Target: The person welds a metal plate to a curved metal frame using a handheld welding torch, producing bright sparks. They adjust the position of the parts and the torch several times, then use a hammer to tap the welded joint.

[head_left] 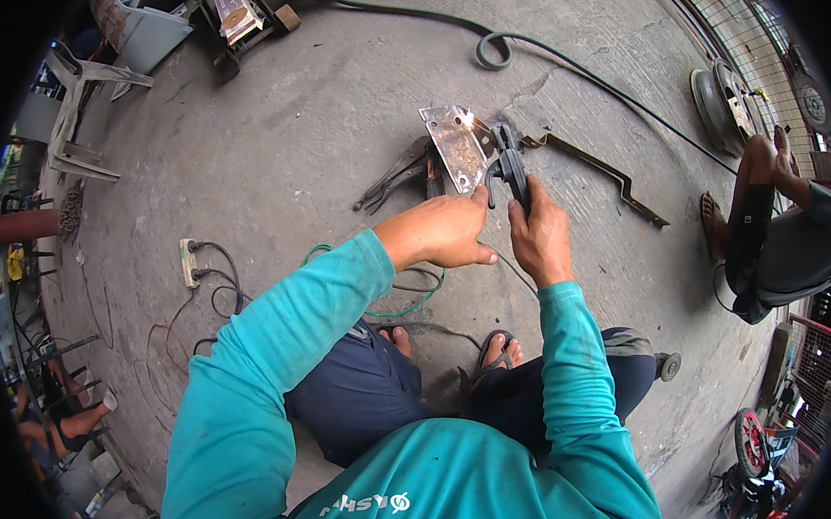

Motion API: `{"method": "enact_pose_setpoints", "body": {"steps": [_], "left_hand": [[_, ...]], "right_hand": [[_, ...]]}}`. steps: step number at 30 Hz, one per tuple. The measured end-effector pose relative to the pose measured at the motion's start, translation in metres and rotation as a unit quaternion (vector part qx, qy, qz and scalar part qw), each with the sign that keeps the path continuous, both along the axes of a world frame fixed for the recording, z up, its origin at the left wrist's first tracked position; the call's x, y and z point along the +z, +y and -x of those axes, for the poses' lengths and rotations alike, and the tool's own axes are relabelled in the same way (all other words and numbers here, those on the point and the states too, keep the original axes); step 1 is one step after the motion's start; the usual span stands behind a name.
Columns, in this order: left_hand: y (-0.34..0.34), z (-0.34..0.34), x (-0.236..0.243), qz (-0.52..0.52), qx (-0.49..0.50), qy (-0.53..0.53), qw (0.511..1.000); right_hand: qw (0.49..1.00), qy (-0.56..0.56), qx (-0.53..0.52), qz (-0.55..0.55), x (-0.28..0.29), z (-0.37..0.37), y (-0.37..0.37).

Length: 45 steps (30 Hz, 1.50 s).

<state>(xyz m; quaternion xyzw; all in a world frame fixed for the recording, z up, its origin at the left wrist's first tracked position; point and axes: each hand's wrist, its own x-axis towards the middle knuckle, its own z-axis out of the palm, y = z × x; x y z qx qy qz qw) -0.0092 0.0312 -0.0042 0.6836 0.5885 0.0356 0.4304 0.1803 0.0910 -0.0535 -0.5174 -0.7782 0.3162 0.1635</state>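
Observation:
My right hand (542,235) is wrapped round the black handle of a welding electrode holder (510,160). Bright sparks glow near its jaws, at the upper edge of a flat metal plate (455,150) with holes. My left hand (446,228) is at the plate's near end, thumb stretched out and index finger reaching to the holder's lever; its other fingers are mostly hidden. Left of the plate lies a dark pair of tongs or clamp (396,173) on the concrete. A bent metal strip (614,166) extends to the right from beside the holder.
A thick black cable (591,68) with a loop crosses the floor ahead. A power strip (188,263) with plugged-in cords is at left. A seated person (788,229) is at the right, near wheel rims (719,104). A plastic chair (79,115) stands far left.

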Motion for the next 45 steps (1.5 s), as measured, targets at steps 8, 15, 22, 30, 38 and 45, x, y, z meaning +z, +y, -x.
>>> {"method": "enact_pose_setpoints", "body": {"steps": [8,15,22,30,38,45], "left_hand": [[-0.001,0.001,-0.002,-0.013,-0.002,-0.004,1.000],[-0.003,0.002,-0.005,-0.028,0.006,-0.013,1.000],[-0.002,0.002,-0.003,-0.012,0.007,-0.001,1.000],[-0.001,0.002,-0.004,-0.002,0.009,0.004,1.000],[0.000,0.002,-0.002,0.002,0.007,0.007,1.000],[0.002,0.003,0.003,0.021,0.010,0.005,1.000]], "right_hand": [[1.000,-0.004,0.003,-0.001,0.004,0.001,-0.001],[1.000,-0.010,0.007,0.006,0.005,0.002,-0.001],[1.000,-0.013,0.007,-0.004,0.002,0.002,-0.001],[1.000,-0.004,0.005,-0.004,0.003,0.004,-0.001],[1.000,-0.010,0.005,0.006,0.005,0.005,0.000],[1.000,-0.009,0.007,0.025,0.015,0.007,0.000]]}}
